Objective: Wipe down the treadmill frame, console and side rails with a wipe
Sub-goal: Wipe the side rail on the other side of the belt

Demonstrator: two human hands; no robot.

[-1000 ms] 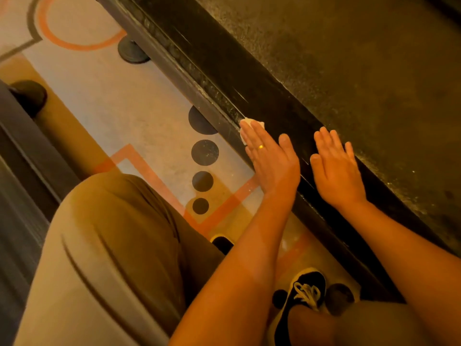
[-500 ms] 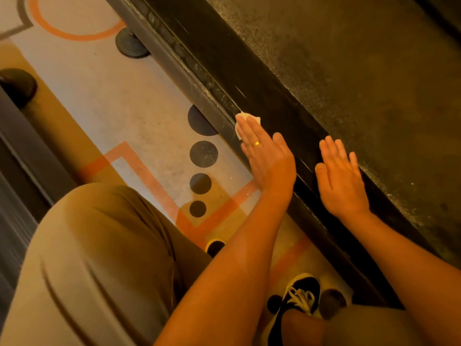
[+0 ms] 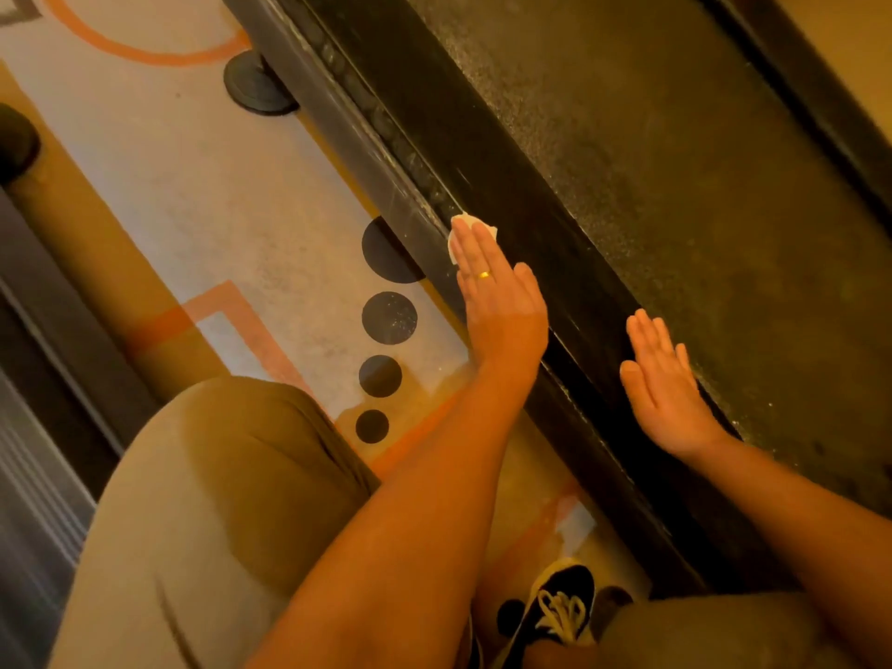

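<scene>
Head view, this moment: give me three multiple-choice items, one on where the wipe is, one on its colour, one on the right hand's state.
1. Where is the wipe?
A under the right hand
B under the left hand's fingers, on the rail
C lying loose, touched by neither hand

2. What colour is the wipe?
A blue
B black
C white

3. How is the right hand?
A flat on the rail, fingers straight
B curled into a fist in the air
C pinching the wipe

Answers:
1 B: the wipe's edge peeks out past the left fingertips.
2 C: it shows pale against the dark rail.
3 A: the palm is down on the rail with nothing held.
</scene>
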